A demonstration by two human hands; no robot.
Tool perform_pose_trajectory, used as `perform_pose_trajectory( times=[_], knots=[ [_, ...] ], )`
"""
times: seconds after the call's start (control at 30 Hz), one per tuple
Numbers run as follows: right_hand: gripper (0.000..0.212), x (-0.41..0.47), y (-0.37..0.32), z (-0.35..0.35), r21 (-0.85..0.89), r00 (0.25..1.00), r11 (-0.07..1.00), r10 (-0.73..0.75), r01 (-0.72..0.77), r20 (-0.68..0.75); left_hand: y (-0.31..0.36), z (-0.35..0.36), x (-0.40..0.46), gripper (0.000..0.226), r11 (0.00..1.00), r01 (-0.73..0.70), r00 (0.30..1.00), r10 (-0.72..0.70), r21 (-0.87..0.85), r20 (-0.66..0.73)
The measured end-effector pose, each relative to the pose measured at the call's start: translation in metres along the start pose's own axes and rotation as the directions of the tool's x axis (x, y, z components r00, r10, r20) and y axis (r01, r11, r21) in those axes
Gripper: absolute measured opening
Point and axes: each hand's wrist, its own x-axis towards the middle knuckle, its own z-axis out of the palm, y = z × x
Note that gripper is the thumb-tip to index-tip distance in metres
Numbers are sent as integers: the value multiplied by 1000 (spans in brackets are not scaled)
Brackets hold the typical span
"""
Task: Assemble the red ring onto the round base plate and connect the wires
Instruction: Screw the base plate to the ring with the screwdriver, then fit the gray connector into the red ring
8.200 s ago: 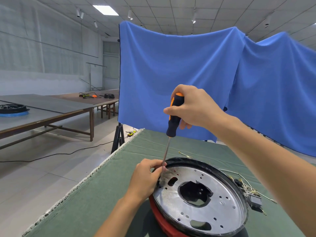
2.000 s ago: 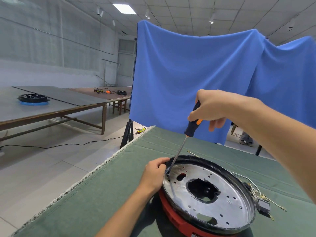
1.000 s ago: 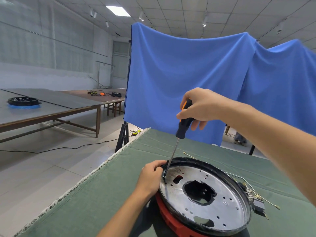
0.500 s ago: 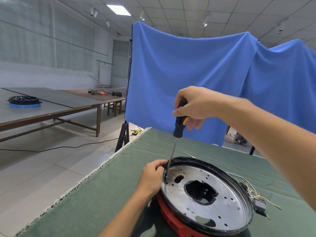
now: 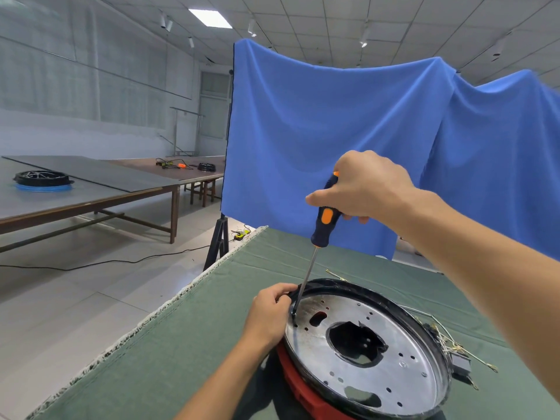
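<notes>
Red ring [image 5: 306, 389] sits under round base plate [image 5: 363, 344] on green table [image 5: 181, 359]. Right hand [image 5: 363, 186] grips screwdriver [image 5: 322, 219], tip at plate's far-left edge; left hand [image 5: 269, 313] pinches rim there. No legible markings.

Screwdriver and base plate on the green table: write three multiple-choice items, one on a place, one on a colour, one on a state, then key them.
1. Where does the screwdriver tip meet the round base plate?
A. near the rim by the left hand
B. in the big centre opening
C. at the edge by the wires

2. What colour is the ring under the plate?
A. blue
B. red
C. yellow

3. What is the right hand doing?
A. lying flat on the table
B. hanging free
C. gripping the screwdriver handle

Key: 1 A, the shaft ends beside the left hand at the rim. 2 B, red shows below the near-left rim. 3 C, its fingers wrap the handle.
</notes>
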Motion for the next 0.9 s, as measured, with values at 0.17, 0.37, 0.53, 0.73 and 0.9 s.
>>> perform_pose_trajectory(
  times=[0.17, 0.37, 0.53, 0.73, 0.9],
  knots=[
    [39, 1, 25, -3, -14, 969, 999, 32, -37, -244, 12, 4, -5, 37, 997, -60, 998, 62, -47, 33],
    [31, 4, 38, 17, 63, 965, 996, 82, -68, -250, 13, 14, -15, 36, 1000, -13, 989, 13, -3, 146],
    [34, 13, 54, 5, 161, 959, 979, 160, -124, -236, 14, 14, -16, 43, 1000, 16, 993, -18, 20, 116],
    [42, -2, 86, 18, 401, 888, 891, 349, -215, -299, 13, 14, -12, 40, 998, 34, 999, -33, 43, -21],
    [33, -41, 122, 59, 679, 782, 679, 572, -279, -250, 19, 1, -14, 25, 937, 303, 939, -325, 176, 113]
  ],
)
